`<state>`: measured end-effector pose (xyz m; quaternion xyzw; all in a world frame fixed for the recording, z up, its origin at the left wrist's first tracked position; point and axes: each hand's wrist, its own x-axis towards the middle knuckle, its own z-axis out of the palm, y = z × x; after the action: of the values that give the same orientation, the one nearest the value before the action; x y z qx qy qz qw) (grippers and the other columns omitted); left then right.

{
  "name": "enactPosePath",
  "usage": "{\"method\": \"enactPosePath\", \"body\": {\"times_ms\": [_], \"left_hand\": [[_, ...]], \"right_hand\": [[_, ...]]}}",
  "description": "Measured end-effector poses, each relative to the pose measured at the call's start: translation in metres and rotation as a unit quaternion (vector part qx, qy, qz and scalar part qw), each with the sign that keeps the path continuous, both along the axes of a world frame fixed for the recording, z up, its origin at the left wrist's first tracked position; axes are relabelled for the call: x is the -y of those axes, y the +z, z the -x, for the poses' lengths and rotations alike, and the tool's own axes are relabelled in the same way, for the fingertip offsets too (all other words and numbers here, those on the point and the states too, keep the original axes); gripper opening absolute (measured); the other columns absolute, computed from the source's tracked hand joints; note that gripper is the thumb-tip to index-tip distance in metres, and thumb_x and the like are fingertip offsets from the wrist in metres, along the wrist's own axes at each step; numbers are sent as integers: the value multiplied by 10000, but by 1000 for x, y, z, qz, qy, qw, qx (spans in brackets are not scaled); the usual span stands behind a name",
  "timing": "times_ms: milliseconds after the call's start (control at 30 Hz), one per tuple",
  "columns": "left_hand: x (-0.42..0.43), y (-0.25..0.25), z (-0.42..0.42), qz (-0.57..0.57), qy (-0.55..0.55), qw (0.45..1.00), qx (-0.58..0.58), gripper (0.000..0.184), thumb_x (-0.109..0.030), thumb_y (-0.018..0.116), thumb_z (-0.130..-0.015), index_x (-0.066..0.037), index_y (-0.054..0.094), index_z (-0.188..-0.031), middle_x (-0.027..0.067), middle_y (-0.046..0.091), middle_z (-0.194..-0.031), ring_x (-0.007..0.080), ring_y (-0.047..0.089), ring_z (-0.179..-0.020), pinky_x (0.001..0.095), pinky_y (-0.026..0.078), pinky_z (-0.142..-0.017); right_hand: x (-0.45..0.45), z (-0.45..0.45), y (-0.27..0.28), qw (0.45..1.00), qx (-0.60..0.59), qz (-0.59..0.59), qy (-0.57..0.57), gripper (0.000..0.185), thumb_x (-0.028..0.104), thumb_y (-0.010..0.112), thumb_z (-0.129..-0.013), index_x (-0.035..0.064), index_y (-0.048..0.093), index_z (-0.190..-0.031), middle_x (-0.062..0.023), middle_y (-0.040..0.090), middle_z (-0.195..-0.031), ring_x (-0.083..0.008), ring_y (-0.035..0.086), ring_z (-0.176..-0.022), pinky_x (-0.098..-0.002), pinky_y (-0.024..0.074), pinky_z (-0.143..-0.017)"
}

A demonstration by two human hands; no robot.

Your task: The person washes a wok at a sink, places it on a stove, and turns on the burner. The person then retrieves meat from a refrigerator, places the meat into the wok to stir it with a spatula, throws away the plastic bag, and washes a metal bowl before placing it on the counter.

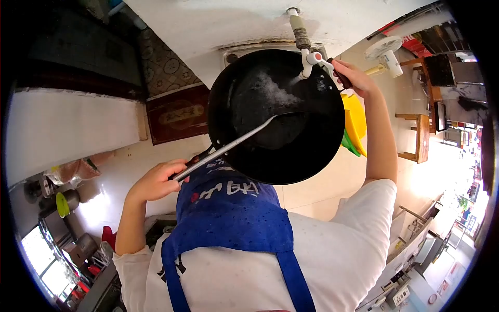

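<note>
A large black wok [306,151] is held tilted under a tap [306,65] with a red-centred knob, with water and white froth [273,91] inside. My right hand [356,78] is closed around the wok's dark side handle [340,78], close to the tap's lever; I cannot tell if it touches the lever. My left hand [158,179] is closed on the metal handle of a long-handled wok utensil [228,147]. Its dark head rests inside the wok and is hard to make out. The wok's other handle [202,155] is just beside my left fingers.
The wok covers most of a metal sink [249,49] by the white wall. A blue apron [228,223] is close below the wok. Yellow plastic [354,122] shows behind its right edge. To the right are a white fan [387,54] and a wooden stool [421,138]; a brown mat [176,115] lies left.
</note>
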<state>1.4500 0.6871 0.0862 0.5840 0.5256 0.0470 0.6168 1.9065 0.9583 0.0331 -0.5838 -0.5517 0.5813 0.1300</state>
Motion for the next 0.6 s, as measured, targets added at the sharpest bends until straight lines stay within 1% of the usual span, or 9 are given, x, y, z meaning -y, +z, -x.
{"method": "enactPosePath", "body": {"times_ms": [67,100,167,200,267,333,400,467,600], "left_hand": [[3,-2,2,-20,-6,1000,-4,196,-125,498,-654,-13,539,-809,100,508,-868,221,516,-799,300,427,-697],[4,-3,2,-39,-11,999,-8,198,-124,500,-650,-14,540,-810,99,506,-867,226,516,-801,303,427,-699],[3,-1,2,-37,-14,999,-5,205,-120,502,-644,-14,543,-814,102,509,-882,236,517,-812,305,428,-708],[3,1,2,-34,-14,999,-3,212,-116,504,-638,-14,546,-819,105,512,-897,247,518,-824,307,429,-718],[2,8,1,-28,-16,999,-13,218,-114,502,-634,-14,546,-822,109,515,-915,255,517,-834,307,428,-726],[1,9,2,-24,-20,999,-22,224,-111,500,-629,-13,547,-826,112,518,-933,263,517,-844,308,428,-735],[4,8,3,-34,-2,999,-25,216,-109,496,-631,-14,550,-818,116,524,-945,267,519,-855,305,428,-741],[2,11,1,-32,-5,999,-22,202,-109,496,-632,-14,546,-803,120,523,-947,267,517,-850,304,428,-739],[2,10,6,-3,-19,1000,-25,165,-111,494,-634,-11,525,-761,135,516,-957,268,509,-837,304,424,-737]], "right_hand": [[-2,-2,-3,999,-26,24,2,563,524,600,-802,59,575,-1118,59,489,-758,-43,385,-624,-185,304,-539],[-1,-2,-4,999,-26,24,0,563,524,600,-802,59,575,-1118,59,489,-758,-43,385,-624,-185,304,-539],[1,0,-7,997,-69,34,-17,541,515,606,-803,65,583,-1103,55,494,-743,-43,411,-615,-181,315,-526],[0,-2,-13,997,-70,35,-18,541,515,606,-803,65,583,-1103,55,494,-743,-43,411,-615,-181,315,-526],[-6,-5,-25,996,-62,53,-30,385,474,541,-865,109,568,-986,29,538,-800,-54,475,-648,-190,364,-524],[-8,-5,-31,996,-64,59,-27,376,464,537,-871,109,568,-989,27,541,-805,-57,479,-656,-192,369,-533],[-5,-4,-28,995,-64,65,-25,367,454,532,-877,108,568,-993,25,544,-810,-61,484,-664,-194,374,-542],[0,2,-22,994,-92,45,-40,439,532,597,-803,97,594,-869,40,511,-710,-52,455,-597,-190,330,-500],[-1,-1,-31,992,-109,48,-47,425,533,596,-803,111,595,-849,39,513,-698,-51,456,-594,-190,327,-497]]}}
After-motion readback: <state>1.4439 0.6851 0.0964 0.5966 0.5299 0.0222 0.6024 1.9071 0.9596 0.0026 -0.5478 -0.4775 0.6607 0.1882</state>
